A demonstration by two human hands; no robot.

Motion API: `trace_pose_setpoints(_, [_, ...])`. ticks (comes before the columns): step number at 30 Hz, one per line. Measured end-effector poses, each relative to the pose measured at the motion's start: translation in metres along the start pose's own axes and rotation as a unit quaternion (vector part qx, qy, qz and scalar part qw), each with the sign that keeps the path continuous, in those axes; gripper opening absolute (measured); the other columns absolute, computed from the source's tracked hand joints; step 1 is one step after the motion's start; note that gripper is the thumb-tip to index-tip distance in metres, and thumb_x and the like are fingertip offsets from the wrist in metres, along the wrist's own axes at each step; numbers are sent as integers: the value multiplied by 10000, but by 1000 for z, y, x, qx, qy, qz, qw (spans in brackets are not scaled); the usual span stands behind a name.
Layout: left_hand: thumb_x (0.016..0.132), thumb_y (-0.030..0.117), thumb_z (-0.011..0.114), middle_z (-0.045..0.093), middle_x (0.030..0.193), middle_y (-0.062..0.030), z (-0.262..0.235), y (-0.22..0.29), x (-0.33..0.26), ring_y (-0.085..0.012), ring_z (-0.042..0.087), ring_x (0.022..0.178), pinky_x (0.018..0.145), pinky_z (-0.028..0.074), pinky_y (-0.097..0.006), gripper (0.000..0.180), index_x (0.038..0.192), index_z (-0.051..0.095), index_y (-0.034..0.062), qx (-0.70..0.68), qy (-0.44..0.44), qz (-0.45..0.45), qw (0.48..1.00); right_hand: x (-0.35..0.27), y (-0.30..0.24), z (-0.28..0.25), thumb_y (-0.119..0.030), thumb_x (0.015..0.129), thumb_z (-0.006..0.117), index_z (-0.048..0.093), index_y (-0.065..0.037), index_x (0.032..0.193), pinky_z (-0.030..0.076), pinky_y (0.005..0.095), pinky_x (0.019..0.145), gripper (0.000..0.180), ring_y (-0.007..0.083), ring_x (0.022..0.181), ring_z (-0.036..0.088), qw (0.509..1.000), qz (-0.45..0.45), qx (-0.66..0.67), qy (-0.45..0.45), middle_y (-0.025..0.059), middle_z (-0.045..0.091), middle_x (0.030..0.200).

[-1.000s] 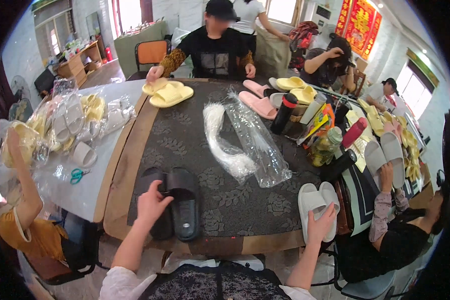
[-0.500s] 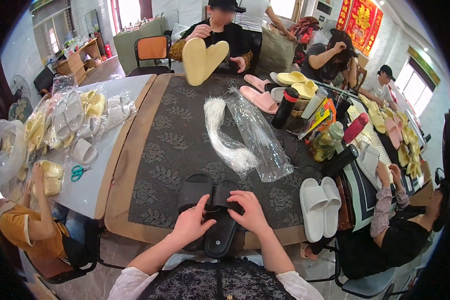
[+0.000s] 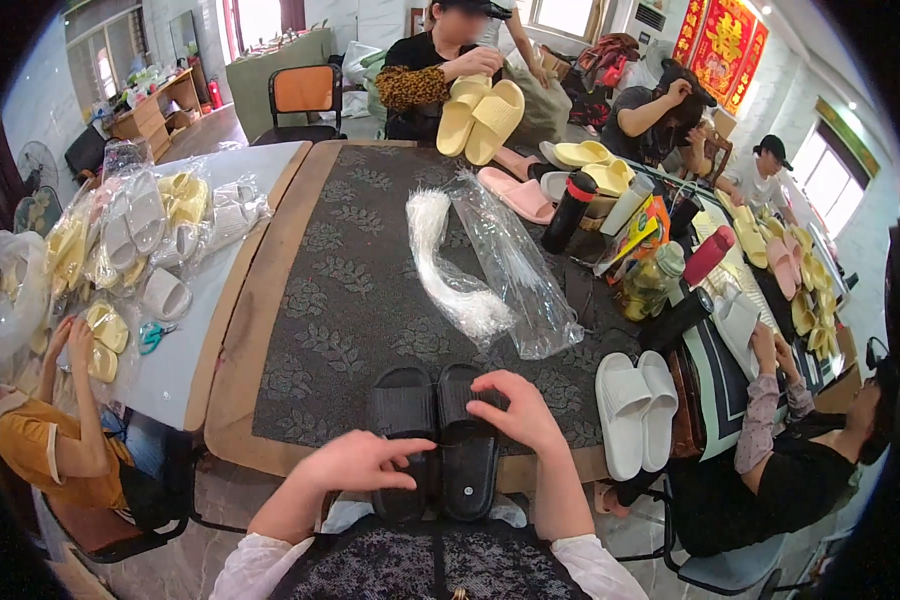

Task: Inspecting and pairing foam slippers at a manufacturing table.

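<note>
A pair of black slide slippers lies side by side at the table's near edge, toes pointing away from me. My left hand point(image 3: 362, 465) is over the left slipper point(image 3: 402, 392), index finger stretched toward the inner edges of the pair. At the strap of the right slipper point(image 3: 468, 462) is my right hand point(image 3: 518, 408), its thumb and fingers apart, fingertips close to the strap's outer side; whether they touch it is hard to tell. Beyond the pair lie a bundle of clear plastic strands point(image 3: 438, 265) and a flat clear plastic bag point(image 3: 520, 270).
White slippers point(image 3: 625, 405) rest to my right, near bottles point(image 3: 570, 213) and a jar point(image 3: 655, 280). Bagged slippers point(image 3: 135, 230) and teal scissors point(image 3: 153, 337) are on the left table. Across from me a person holds yellow slippers point(image 3: 480, 115). Other people sit on both sides.
The black slippers have gone from slightly splayed to parallel. My left hand moved down off the strap; my right hand shifted outward. The person opposite moved the yellow slippers right and turned them.
</note>
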State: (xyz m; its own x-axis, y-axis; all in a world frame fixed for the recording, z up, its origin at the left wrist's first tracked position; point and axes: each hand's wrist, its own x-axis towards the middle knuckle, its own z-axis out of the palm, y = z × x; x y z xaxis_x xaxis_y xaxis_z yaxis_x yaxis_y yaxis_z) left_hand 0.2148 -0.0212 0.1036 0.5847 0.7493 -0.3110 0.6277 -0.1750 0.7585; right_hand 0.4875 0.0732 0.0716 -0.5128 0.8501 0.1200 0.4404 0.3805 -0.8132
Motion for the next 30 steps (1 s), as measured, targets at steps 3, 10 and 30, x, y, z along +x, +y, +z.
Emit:
trace_pose_setpoints(3, [814,327,701,692,825,-114,-20,-7,7,-244,674,751,679,522,-348,357,1076,673,86,-32,95,23,995,20,0,16,-303,800,701,666,-86,960,479,387,831,272,270,950,592,995,-8,-83,55,58,641,1000])
trace_pose_setpoints(10, [790,282,708,617,823,-101,-11,-30,34,-269,623,812,741,501,-381,285,985,673,77,85,304,9,949,65,10,63,-308,755,674,721,-165,887,512,421,792,201,290,906,629,970,63,-233,-21,71,614,921])
trace_pose_setpoints(30, [810,192,674,692,882,-113,-17,-60,110,-251,671,807,740,521,-371,262,1035,655,57,-48,329,-40,942,69,53,72,-161,901,580,563,-19,885,444,262,636,144,108,688,550,952,60,224,202,36,592,764])
